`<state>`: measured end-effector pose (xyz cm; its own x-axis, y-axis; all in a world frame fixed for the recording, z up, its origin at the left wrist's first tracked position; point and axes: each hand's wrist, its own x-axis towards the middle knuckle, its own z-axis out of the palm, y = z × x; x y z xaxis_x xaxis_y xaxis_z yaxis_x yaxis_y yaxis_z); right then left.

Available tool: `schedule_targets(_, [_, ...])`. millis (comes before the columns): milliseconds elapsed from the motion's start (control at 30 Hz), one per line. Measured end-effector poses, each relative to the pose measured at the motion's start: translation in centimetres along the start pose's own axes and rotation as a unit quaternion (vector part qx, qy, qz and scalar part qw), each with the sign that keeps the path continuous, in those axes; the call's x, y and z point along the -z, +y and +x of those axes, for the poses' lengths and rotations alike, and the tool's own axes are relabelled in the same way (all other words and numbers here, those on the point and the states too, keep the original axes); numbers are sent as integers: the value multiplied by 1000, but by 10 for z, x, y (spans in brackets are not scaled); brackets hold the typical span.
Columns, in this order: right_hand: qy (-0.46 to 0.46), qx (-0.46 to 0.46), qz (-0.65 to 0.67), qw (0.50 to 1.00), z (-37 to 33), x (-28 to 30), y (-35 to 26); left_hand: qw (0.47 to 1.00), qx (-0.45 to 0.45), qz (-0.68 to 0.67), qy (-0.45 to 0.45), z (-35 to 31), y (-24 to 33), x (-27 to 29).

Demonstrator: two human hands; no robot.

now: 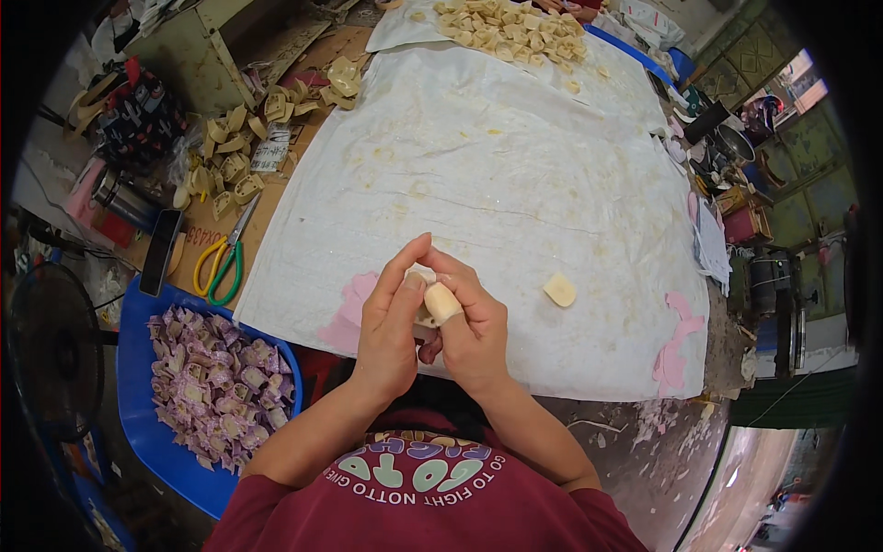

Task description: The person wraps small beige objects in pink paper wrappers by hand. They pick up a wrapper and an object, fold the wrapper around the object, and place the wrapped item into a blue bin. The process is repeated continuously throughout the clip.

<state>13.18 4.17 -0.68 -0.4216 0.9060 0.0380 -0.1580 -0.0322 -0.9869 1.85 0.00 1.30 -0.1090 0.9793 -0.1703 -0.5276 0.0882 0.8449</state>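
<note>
My left hand point(391, 327) and my right hand point(474, 327) meet over the near edge of a white cloth point(478, 184) and pinch one small cream-coloured piece point(425, 317) between them. A pale finger cover sits on my right thumb point(442, 302). The piece is mostly hidden by my fingers. A single cream piece point(559, 290) lies on the cloth just right of my hands. A heap of similar cream pieces point(510, 29) lies at the cloth's far end.
A blue tub point(138, 432) full of purple-and-white pieces point(216, 382) stands at my lower left. Yellow-and-green scissors point(223, 258), a dark phone point(161, 250), a metal cup point(120, 198) and several tan pieces point(230, 156) lie on the cardboard left of the cloth. Clutter lines the right side.
</note>
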Motion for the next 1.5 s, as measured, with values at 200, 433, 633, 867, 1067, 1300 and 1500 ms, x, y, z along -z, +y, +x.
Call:
schedule_targets(200, [-118, 6, -7, 993, 8, 18, -3, 996, 34, -75, -39, 4, 6, 14])
schedule_targets(433, [-129, 133, -82, 979, 11, 33, -4, 974, 79, -183, -108, -3, 13, 13])
schedule_targets(633, [-107, -35, 202, 973, -2, 14, -13, 978, 9, -140, -151, -4, 6, 20])
schedule_targets(867, [-95, -24, 209, 973, 6, 16, -10, 984, -116, 36, -132, -2, 4, 17])
schedule_targets(1067, [-49, -207, 187, 959, 6, 36, -5, 764, -337, 521, -178, 12, 23, 42])
schedule_targets(1300, [-40, -78, -72, 994, 2, 30, 2, 732, -319, 584, -149, 13, 29, 47])
schedule_targets(1500, [-46, -89, 26, 995, -1, 31, -11, 719, -348, 587, -132, 11, 35, 43])
